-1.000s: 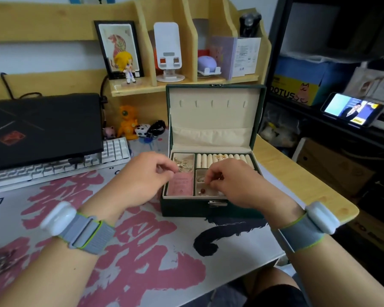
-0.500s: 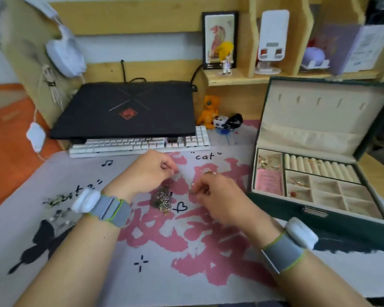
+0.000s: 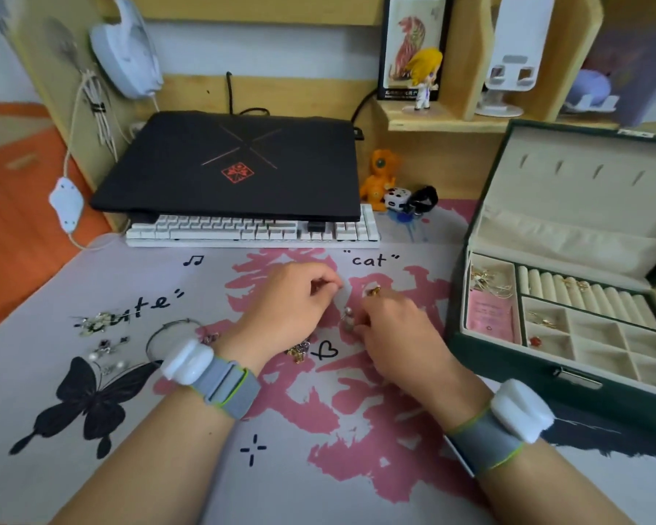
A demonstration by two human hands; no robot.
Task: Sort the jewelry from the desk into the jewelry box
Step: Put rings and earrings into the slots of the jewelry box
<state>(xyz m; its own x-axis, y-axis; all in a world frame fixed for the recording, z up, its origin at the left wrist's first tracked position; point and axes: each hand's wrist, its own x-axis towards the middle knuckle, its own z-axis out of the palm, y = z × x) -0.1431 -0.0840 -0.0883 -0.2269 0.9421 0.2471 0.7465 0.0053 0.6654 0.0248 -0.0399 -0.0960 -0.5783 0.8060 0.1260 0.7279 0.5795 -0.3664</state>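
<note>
While both hands work close together over the pink print of the desk mat (image 3: 356,467), the left hand (image 3: 288,308) has its fingers curled and thumb and forefinger pinched at something too fine to make out. The right hand (image 3: 391,327) is curled too, fingertips down at a small silvery piece with a pearl-like bead (image 3: 348,316); whether it grips that piece or only touches it, I cannot tell. A little gold piece (image 3: 372,291) sits at the right hand's knuckles, and a small gold cluster (image 3: 299,351) lies just below the left wrist, beside the drawn heart.

Farther left more jewelry waits on the mat — a thin bangle (image 3: 167,331), a pale flowery piece (image 3: 97,323), and a dark-and-pearl bit (image 3: 107,346) near the butterfly print. The jewelry box (image 3: 508,358) stands open at the right edge of the desk, well apart from the hands, with a few gold items and a red bead already in its left compartments and most of the small cells bare.

My worry is the carry. These pieces are tiny, and a loose pinch could drop one on the way across — it would be hard to spot against the busy print. Fine hooks or chains may also snag each other, so lifting one might drag a neighbour along. A wrist could sweep the gold cluster aside as well.
</note>
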